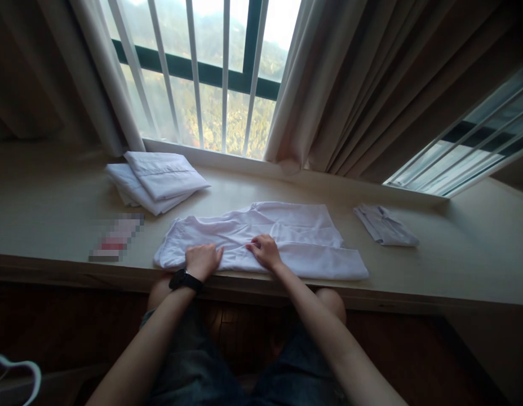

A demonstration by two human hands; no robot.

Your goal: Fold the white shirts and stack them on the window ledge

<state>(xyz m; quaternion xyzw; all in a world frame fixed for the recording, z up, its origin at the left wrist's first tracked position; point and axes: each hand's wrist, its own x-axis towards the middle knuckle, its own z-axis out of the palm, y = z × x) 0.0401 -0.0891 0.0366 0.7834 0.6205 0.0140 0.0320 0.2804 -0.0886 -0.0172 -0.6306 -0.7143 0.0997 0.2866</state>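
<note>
- We take the white garment (261, 239) as our landmark: it lies spread flat on the pale window ledge (54, 208), its long axis running left to right along the front edge, which its near hem almost reaches.
- Our left hand (203, 260) rests palm down on the garment's near-left part, fingers loosely curled and pressing the cloth rather than gripping it. A dark watch (185, 280) sits on that wrist.
- Our right hand (265, 251) lies on the garment near the middle of its length, just right of the left hand. Its fingertips are drawn together and look pinched on a small fold of cloth, though we cannot be sure how much fabric they hold.
- The two hands are close together but not touching, both on the near edge of the garment. More of the cloth stretches to the right of the right hand than to the left of the left hand.
- The right hand is the nearer one to the garment's long right-hand end, which lies well apart from it. The left hand is near the rumpled left end.
- Behind and to the left of the garment sits a stack of folded white cloths (158, 180), apart from it.
- To the garment's right lies a small folded grey cloth (385, 225), also apart.
- Left of the garment is a small blurred object (116, 237) we cannot identify.
- Beyond the garment, curtains (350, 90) frame a barred window (206, 73).
</note>
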